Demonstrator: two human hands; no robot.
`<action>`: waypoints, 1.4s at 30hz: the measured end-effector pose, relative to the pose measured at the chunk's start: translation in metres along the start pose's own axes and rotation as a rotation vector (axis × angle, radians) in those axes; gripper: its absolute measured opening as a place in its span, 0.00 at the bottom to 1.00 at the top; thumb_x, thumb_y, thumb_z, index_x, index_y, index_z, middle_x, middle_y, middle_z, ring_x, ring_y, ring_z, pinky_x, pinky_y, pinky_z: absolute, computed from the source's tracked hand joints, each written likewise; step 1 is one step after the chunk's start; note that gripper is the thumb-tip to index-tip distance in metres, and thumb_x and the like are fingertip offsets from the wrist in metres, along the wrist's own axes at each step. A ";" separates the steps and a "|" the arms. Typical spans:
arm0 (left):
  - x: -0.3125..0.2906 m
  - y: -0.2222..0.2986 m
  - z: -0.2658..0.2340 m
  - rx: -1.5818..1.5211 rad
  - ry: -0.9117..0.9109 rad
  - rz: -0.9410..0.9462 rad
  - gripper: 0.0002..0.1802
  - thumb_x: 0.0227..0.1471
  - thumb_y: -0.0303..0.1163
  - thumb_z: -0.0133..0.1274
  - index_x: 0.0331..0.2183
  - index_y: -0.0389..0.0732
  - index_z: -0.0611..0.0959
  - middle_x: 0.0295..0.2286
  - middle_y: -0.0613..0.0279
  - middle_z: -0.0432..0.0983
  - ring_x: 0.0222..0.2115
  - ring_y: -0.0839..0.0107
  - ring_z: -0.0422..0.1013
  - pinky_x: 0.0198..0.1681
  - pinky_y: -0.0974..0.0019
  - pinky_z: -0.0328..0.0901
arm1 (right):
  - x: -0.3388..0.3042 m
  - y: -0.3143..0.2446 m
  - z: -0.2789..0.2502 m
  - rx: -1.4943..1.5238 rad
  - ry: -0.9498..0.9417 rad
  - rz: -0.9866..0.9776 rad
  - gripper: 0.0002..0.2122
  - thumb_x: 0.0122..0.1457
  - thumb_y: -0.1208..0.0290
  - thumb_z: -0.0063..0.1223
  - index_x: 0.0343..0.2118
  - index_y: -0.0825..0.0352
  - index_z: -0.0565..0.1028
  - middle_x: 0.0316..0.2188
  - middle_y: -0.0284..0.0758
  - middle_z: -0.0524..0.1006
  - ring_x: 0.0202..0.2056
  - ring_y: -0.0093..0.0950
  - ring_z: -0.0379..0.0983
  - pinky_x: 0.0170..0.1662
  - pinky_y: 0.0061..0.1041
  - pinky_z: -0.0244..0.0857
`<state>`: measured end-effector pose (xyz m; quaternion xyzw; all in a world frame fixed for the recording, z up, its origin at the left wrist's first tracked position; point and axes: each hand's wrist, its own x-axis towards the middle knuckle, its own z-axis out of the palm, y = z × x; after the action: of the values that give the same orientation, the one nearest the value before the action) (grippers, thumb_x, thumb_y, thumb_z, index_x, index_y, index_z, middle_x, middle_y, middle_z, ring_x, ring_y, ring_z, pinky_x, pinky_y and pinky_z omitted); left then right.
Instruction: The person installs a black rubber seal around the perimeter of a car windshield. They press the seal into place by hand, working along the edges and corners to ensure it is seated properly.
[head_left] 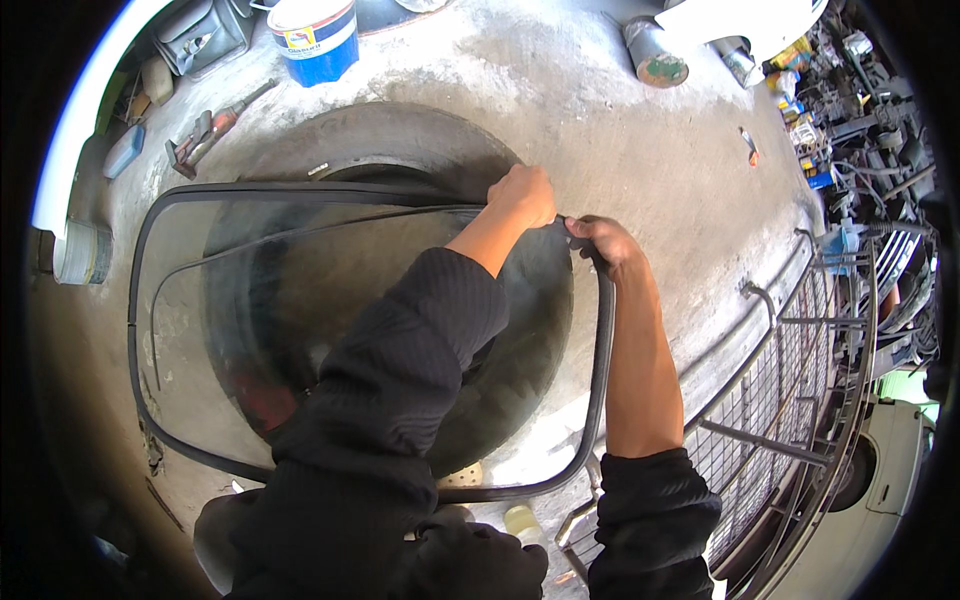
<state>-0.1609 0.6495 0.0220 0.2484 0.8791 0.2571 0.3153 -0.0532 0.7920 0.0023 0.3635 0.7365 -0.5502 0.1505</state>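
Observation:
A pane of window glass (330, 285) edged with a black rubber seal (599, 380) lies across a large tyre (420, 125). Both my hands work at the seal's far right corner. My left hand (522, 197) is closed in a fist at the far edge, and a thin dark strip (300, 234) runs from it leftward over the glass, bending towards me at its far end. Beside it, my right hand (603, 240) pinches the rubber seal at the corner, thumb towards the left hand. What lies inside the left fist is hidden.
A blue and white bucket (318, 45) stands beyond the tyre, with a red and grey tool (212, 130) on the floor nearby. On the right are a metal rack (770, 450) and a heap of parts (880, 130). A can (655, 55) lies at the back.

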 end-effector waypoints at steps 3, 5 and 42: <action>0.009 -0.001 0.002 -0.062 -0.025 -0.063 0.21 0.40 0.35 0.63 0.40 0.39 0.81 0.42 0.49 0.75 0.44 0.55 0.72 0.46 0.59 0.67 | -0.001 -0.009 0.007 0.032 0.105 0.089 0.17 0.49 0.62 0.59 0.32 0.74 0.77 0.29 0.41 0.76 0.31 0.31 0.67 0.37 0.30 0.60; 0.027 -0.024 0.016 0.034 0.007 -0.002 0.24 0.39 0.37 0.64 0.41 0.39 0.80 0.43 0.48 0.74 0.45 0.55 0.71 0.46 0.59 0.67 | -0.004 -0.013 0.019 -0.004 0.079 0.018 0.16 0.51 0.61 0.58 0.33 0.71 0.78 0.27 0.38 0.76 0.26 0.27 0.66 0.31 0.26 0.59; -0.019 -0.066 -0.022 0.147 -0.039 0.169 0.25 0.50 0.49 0.53 0.44 0.42 0.79 0.43 0.50 0.74 0.48 0.53 0.67 0.52 0.56 0.60 | -0.001 -0.010 0.025 -0.225 0.123 -0.301 0.19 0.49 0.58 0.61 0.38 0.68 0.76 0.36 0.44 0.76 0.41 0.36 0.70 0.45 0.32 0.61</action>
<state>-0.1810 0.5826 0.0049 0.3489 0.8652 0.2128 0.2905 -0.0644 0.7675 0.0013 0.2629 0.8473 -0.4573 0.0610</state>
